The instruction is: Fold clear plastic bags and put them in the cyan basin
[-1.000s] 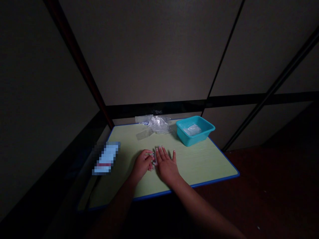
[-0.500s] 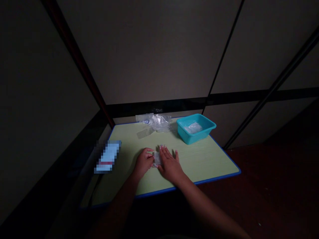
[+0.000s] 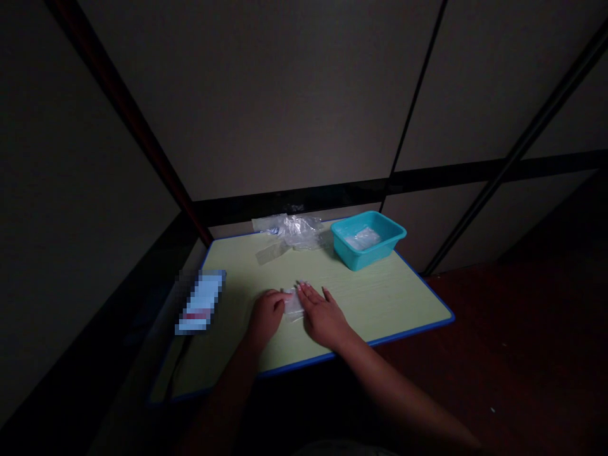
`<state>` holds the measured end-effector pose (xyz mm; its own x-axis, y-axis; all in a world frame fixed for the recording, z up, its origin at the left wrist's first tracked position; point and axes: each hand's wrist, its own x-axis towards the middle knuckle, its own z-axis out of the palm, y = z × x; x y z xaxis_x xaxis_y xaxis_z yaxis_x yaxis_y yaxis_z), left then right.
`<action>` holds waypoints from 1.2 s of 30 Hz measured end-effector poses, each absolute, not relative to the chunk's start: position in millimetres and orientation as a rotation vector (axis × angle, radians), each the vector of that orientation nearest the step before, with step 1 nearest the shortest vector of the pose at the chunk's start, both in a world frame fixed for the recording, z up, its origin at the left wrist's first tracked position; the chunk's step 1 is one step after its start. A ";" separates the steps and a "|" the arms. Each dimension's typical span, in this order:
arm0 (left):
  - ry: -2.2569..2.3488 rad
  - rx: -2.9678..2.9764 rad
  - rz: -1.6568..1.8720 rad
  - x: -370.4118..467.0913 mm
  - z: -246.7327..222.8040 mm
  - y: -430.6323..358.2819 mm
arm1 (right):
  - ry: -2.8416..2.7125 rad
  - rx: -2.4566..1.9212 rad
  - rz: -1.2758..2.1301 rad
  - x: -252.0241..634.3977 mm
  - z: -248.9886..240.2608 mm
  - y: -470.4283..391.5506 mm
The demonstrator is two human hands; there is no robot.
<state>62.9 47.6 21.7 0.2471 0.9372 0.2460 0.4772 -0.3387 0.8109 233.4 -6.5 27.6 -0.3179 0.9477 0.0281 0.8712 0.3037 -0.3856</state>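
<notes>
A small clear plastic packet (image 3: 294, 305) lies on the light green tabletop (image 3: 380, 304) near its front middle. My left hand (image 3: 266, 316) is at the packet's left side, its fingers curled and the thumb and index finger at the packet's edge. My right hand (image 3: 322, 313) lies flat on the packet's right part, fingers stretched out and thumb hidden. Behind my hands, crumpled clear plastic bags (image 3: 299, 231) lie at the back edge of the table. Just right of them stands a turquoise basin (image 3: 365, 258) with clear plastic packets (image 3: 365, 238) inside.
A blurred-out, light blue flat object (image 3: 202, 301) lies at the table's left side, with a dark strap below it. The table has a blue edge. Grey panelled walls rise behind and left; dark red floor shows at the right.
The camera view has shifted slightly. My left hand's fingers have moved along the packet's left edge, and more of the packet's lower part shows between my hands.
</notes>
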 end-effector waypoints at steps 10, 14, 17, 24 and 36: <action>1.408 2.233 0.940 70.2 13.2 30.9 | -2.323 -1.521 0.408 233.0 25.4 -7.0; 1.447 2.319 0.897 69.1 11.3 30.8 | -2.342 -1.489 0.399 233.3 25.3 -7.3; 1.458 2.369 0.870 69.9 12.1 30.6 | -2.363 -1.502 0.392 232.2 24.3 -7.6; 1.495 2.497 0.909 62.5 17.7 14.2 | -2.384 -1.519 0.380 231.7 23.1 -8.3; 1.289 2.767 0.679 49.8 -1.6 -20.2 | -2.419 -1.528 0.408 232.3 21.2 -8.9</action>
